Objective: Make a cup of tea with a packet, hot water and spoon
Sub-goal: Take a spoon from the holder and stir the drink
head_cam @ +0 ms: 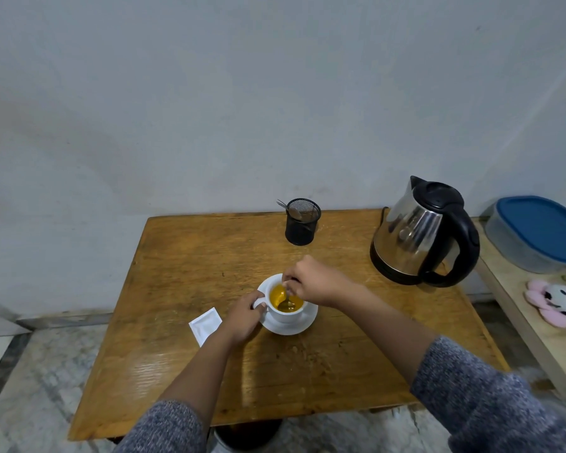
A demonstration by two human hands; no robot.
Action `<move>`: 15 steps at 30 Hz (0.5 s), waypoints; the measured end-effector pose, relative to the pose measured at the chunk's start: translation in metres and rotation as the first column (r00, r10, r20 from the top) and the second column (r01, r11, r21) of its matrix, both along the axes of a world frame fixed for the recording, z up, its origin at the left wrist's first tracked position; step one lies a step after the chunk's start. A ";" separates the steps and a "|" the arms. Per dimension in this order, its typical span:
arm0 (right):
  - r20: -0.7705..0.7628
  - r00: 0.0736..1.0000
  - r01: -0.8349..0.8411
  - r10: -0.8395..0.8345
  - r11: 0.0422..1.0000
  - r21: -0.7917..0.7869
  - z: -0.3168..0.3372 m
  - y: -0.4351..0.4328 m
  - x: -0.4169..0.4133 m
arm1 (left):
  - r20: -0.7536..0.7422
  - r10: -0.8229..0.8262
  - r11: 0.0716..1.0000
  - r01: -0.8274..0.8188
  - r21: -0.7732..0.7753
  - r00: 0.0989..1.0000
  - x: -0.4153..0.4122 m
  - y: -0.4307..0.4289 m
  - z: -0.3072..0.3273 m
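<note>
1. right hand [311, 282] pinches the spoon [287, 297], its bowl down in the yellow tea; left hand [242, 317] grips the handle of the white cup [283, 313] on its saucer [294, 325].
2. step in hand looks like stirring; next, lift the spoon out without dripping.
3. the packet [205, 325] lies just left of the left hand.
4. kettle [422, 233] and mesh holder [302, 225] stand well apart; bare table [183, 266] all round.

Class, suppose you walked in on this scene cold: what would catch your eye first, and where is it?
Most likely the white cup of yellow-orange tea on its saucer at the middle of the wooden table, with the right hand holding a spoon in it and the left hand at the handle. Next, the shiny steel kettle at the table's back right.
</note>
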State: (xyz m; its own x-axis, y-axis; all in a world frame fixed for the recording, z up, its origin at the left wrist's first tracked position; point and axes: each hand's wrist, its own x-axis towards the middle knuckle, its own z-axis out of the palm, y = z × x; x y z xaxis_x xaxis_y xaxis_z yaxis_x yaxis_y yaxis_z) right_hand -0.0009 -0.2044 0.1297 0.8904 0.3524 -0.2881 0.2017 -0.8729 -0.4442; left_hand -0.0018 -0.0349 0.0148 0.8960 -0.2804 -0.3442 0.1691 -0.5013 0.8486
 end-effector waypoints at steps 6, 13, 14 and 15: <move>0.043 0.999 -0.001 0.001 1.000 -0.015 -0.003 0.011 0.006 | -0.007 0.012 1.000 -0.012 0.004 1.000 0.000 -0.001 -0.001; 0.086 0.995 0.053 -0.044 0.994 -0.098 -0.001 -0.002 0.008 | -0.026 0.043 0.999 -0.042 0.010 0.999 -0.001 -0.002 0.001; 0.079 0.996 0.048 -0.040 0.994 -0.102 -0.001 -0.004 0.008 | -0.027 0.045 0.999 -0.045 0.013 0.999 -0.001 -0.001 0.001; 0.069 0.997 0.046 -0.039 0.994 -0.096 0.000 -0.005 0.007 | -0.029 0.048 0.999 -0.047 0.017 0.998 -0.001 -0.001 0.001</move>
State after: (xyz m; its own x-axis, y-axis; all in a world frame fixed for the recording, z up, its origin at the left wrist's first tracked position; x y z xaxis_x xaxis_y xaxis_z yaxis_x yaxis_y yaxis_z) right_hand 0.0064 -0.2098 0.1293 0.9224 0.2873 -0.2582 0.1903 -0.9197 -0.3434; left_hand -0.0030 -0.0359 0.0156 0.8975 -0.2320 -0.3750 0.2180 -0.5059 0.8346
